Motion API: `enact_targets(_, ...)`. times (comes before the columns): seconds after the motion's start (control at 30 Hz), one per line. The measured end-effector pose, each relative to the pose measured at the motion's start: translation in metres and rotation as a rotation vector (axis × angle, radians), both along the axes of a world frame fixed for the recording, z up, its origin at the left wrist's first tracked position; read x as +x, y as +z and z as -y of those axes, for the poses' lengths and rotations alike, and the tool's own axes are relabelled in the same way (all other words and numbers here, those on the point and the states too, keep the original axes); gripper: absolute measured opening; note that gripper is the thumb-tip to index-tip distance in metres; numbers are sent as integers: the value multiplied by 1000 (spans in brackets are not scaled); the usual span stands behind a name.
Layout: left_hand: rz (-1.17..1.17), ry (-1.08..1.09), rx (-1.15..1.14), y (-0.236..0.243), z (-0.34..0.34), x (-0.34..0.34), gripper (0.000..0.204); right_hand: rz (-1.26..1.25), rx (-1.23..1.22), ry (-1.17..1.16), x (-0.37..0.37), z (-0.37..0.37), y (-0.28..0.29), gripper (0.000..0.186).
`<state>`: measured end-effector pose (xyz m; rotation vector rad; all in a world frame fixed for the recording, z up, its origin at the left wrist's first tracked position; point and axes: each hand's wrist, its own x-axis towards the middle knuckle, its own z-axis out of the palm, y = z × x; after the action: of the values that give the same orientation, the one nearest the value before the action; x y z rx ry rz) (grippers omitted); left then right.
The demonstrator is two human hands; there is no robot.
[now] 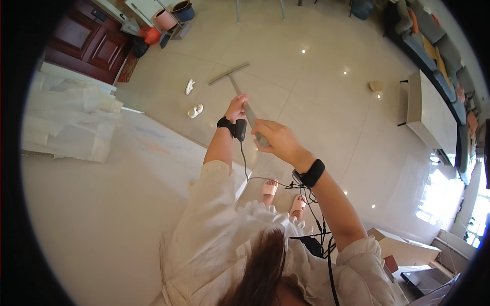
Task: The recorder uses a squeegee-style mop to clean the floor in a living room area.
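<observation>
A grey T-shaped floor squeegee (pixel 236 86) with a long handle slants away from me, its thin crossbar at the far end by the tiles. My left hand (pixel 236 108) is wrapped round the handle lower down, nearer the crossbar. Closer to my body, my right hand (pixel 279 138) grips the handle's upper end, fingers curled over it. Both wrists carry black straps, and a cable runs down from the small black box at the left one.
White shoes (pixel 195 110) lie on the tiled floor left of the squeegee. A white wall (pixel 127 204) stands close on my left. Buckets (pixel 182 10) and bags are near the dark red door (pixel 94 41). A low table (pixel 431 112) and sofa (pixel 444 84) line the right.
</observation>
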<state>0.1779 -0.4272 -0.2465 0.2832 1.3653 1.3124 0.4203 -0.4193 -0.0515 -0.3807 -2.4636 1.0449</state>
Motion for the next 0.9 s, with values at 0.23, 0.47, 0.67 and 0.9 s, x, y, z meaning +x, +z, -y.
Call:
enact_targets(0.23, -197, 117, 60, 22, 15, 64, 20, -228, -66, -243, 41, 0, 33, 21)
enact_targets(0.47, -186, 538, 302, 43, 37, 178, 22, -489, -160, 36, 86, 8, 59, 14)
enact_targets(0.67, 182, 243, 329, 73, 95, 260, 26, -588, -563, 39, 170, 40, 86, 13)
enact_targets(0.9, 211, -295, 272, 100, 166, 352, 53, -640, -508, -16, 278, 103, 127, 24)
